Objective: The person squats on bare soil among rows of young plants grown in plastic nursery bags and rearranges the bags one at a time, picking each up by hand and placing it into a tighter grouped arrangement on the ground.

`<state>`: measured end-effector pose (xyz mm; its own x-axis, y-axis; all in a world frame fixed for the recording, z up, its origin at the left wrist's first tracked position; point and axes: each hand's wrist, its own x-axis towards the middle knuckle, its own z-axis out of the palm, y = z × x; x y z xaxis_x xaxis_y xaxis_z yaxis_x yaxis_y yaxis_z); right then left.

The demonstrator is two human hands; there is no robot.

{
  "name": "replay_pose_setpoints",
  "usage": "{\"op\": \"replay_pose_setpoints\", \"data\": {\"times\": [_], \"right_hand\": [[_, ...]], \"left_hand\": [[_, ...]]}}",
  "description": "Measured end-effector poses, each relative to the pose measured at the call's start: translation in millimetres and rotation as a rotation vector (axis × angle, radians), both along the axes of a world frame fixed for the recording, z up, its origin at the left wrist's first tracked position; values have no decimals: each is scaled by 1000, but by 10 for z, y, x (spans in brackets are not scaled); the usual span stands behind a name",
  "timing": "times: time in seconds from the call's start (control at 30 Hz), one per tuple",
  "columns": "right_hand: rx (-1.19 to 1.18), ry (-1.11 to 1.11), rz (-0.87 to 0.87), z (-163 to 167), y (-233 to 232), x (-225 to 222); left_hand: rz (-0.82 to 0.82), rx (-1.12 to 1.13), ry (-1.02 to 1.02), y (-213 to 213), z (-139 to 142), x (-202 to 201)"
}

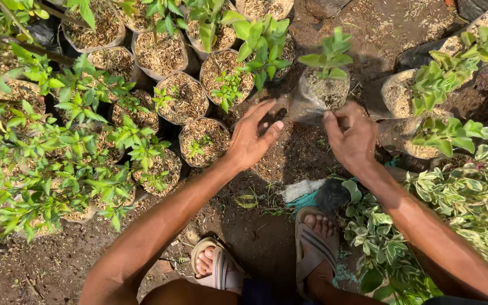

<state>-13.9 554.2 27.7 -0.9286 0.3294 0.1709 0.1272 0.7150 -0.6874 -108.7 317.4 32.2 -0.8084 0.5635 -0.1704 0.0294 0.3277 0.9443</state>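
Gripping the seedling bag (323, 93) by its thin plastic side, the right hand (352, 135) has its fingers pinched closed on the rim, while the left hand (249, 140) hovers beside it, fingers spread wide and holding nothing. That bag stands on the soil (289, 158) between both hands, just right of the packed rows of bags (182, 96). It looks heavy with husk-topped earth, its plastic soft and easily torn, the shoot fragile; support from below seems safest. Bare ground outdoors, leafy shrubs (470, 192) crowd the right.

no packages, labels, signs, screens
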Motion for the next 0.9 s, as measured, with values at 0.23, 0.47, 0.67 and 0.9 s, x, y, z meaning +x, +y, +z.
{"op": "replay_pose_setpoints", "data": {"times": [0.23,0.47,0.67,0.9], "right_hand": [[-72,-122,331,-215,-593,279],[-91,-108,340,-48,-540,392],[-167,-210,89,111,-493,416],[-191,-180,236,75,-422,295]], "left_hand": [[50,-104,-32,-289,-91,289],[-10,-184,148,-269,-257,225],[70,-68,311,-117,-321,100],[81,-244,165,10,-327,-39]]}}
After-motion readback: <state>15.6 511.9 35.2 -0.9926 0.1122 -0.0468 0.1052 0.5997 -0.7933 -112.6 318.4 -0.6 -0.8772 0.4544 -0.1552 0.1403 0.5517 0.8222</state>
